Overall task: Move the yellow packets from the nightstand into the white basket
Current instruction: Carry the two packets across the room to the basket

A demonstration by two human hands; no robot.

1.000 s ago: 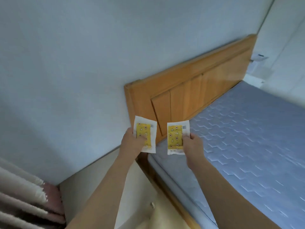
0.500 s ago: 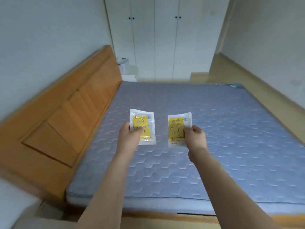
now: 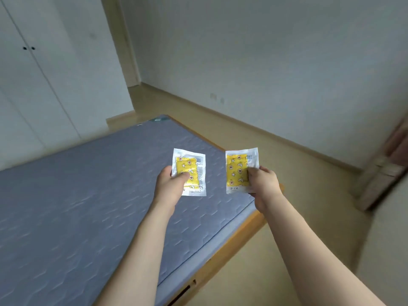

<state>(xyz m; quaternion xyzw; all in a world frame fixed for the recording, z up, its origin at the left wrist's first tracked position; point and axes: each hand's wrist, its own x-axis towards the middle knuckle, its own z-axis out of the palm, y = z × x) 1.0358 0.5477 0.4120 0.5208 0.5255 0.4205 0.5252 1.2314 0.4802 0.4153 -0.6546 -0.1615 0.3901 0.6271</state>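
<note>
Above the grey mattress [image 3: 66, 206], left hand [image 3: 170, 186] pinching one yellow packet [image 3: 189, 171], right hand [image 3: 263, 184] pinching another [image 3: 239, 171] at 3 o'clock; white wardrobe [image 3: 33, 85] toward 10 o'clock.

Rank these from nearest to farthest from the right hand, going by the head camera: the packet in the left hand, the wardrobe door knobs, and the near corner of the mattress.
1. Near mattress corner, just below and beside the right hand.
2. Left-hand packet, held over the mattress in the left hand, to that side.
3. Wardrobe door knobs, far across the room, upper left.
</note>
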